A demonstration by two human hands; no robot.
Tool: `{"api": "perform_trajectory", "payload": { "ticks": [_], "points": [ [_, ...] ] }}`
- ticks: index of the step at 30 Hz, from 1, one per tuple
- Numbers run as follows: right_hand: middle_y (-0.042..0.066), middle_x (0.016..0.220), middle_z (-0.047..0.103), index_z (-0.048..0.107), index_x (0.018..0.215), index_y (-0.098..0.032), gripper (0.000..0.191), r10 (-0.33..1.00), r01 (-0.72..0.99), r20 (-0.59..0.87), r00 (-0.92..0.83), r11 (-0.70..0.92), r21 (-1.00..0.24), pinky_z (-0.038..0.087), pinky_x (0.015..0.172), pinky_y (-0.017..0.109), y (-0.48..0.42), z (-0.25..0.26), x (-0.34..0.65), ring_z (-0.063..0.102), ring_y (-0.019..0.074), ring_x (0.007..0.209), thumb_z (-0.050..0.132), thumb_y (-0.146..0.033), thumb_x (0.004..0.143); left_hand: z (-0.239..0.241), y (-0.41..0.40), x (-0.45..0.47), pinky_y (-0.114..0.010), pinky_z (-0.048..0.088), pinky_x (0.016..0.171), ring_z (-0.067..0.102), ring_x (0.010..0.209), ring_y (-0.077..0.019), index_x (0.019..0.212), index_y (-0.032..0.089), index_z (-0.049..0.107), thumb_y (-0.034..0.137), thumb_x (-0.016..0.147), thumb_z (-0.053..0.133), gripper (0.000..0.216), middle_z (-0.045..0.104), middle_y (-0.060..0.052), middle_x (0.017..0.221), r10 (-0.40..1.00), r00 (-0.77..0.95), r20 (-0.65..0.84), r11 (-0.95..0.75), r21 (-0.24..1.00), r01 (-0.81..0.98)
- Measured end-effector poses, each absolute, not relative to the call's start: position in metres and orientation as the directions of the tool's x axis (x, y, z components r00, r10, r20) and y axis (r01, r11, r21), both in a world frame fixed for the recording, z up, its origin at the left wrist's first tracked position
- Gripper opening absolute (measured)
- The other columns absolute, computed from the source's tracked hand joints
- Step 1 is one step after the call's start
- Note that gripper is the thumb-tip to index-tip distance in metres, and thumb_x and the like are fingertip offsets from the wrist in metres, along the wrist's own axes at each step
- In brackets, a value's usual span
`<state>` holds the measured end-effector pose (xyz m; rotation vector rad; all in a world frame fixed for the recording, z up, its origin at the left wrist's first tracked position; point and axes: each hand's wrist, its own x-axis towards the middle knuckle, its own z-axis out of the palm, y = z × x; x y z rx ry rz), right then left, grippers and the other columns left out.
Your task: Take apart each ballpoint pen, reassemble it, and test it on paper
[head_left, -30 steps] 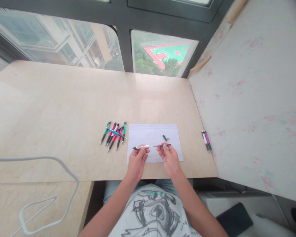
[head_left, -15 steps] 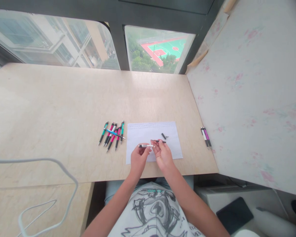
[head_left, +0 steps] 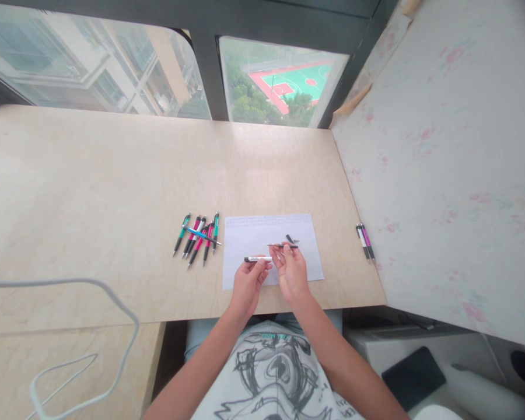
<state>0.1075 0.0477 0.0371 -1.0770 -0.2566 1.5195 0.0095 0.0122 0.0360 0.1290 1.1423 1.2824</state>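
Left hand (head_left: pixel 247 281) pinches a white pen barrel (head_left: pixel 259 259); right hand (head_left: pixel 292 273), just apart from it, pinches a thin dark refill (head_left: pixel 280 245), palm partly upturned. Both pieces lie sideways, nearly parallel, the refill slightly farther forward. Beyond the right hand, a black grip (head_left: pixel 289 238) rests on paper (head_left: pixel 249 236); left of both hands, pens (head_left: pixel 201 234) lie on the counter (head_left: pixel 157 175).

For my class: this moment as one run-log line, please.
left hand: holds white pen barrel | right hand: holds thin dark rod | paper: black piece on top | left of paper: pens
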Motion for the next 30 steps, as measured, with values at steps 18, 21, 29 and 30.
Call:
{"api": "perform_trajectory", "payload": {
  "ticks": [18, 21, 29, 30],
  "points": [
    [0.005, 0.092, 0.074, 0.059, 0.090, -0.020, 0.024, 0.861, -0.606, -0.506, 0.058, -0.372, -0.703, 0.056, 0.084, 0.033, 0.046, 0.044, 0.106, 0.071, 0.0188, 0.094, 0.072, -0.038, 0.080, 0.046, 0.017, 0.000, -0.027, 0.047, 0.075, 0.063, 0.079, -0.0180, 0.088, 0.020, 0.075, 0.029, 0.073, 0.077, 0.017, 0.073, -0.006, 0.089, 0.920, -0.279, -0.276, 0.231, 0.955, -0.186],
    [0.005, 0.092, 0.074, 0.060, 0.089, -0.020, 0.023, 0.865, -0.596, -0.501, 0.028, -0.388, -0.703, 0.057, 0.080, 0.032, 0.045, 0.044, 0.106, 0.071, 0.0190, 0.092, 0.072, -0.037, 0.080, 0.047, 0.021, -0.009, -0.026, 0.044, 0.068, 0.059, 0.073, -0.0173, 0.084, 0.022, 0.075, 0.027, 0.074, 0.076, 0.011, 0.071, -0.005, 0.083, 0.952, -0.245, -0.183, 0.188, 0.982, -0.004],
    [0.006, 0.091, 0.074, 0.061, 0.089, -0.018, 0.021, 0.867, -0.605, -0.499, -0.013, -0.404, -0.686, 0.058, 0.081, 0.032, 0.046, 0.044, 0.106, 0.071, 0.0196, 0.093, 0.072, -0.034, 0.080, 0.046, 0.029, -0.013, -0.025, 0.036, 0.057, 0.050, 0.058, -0.0155, 0.072, 0.021, 0.072, 0.031, 0.073, 0.074, 0.010, 0.065, -0.002, 0.065, 0.967, -0.203, -0.154, 0.193, 0.963, 0.186],
    [0.006, 0.091, 0.075, 0.061, 0.089, -0.018, 0.021, 0.866, -0.605, -0.501, -0.010, -0.404, -0.686, 0.058, 0.080, 0.032, 0.046, 0.044, 0.106, 0.071, 0.0199, 0.094, 0.072, -0.034, 0.080, 0.046, 0.030, -0.013, -0.025, 0.036, 0.057, 0.050, 0.058, -0.0156, 0.072, 0.021, 0.072, 0.032, 0.073, 0.074, 0.011, 0.065, -0.002, 0.065, 0.966, -0.200, -0.166, 0.202, 0.964, 0.172]
  ]
}}
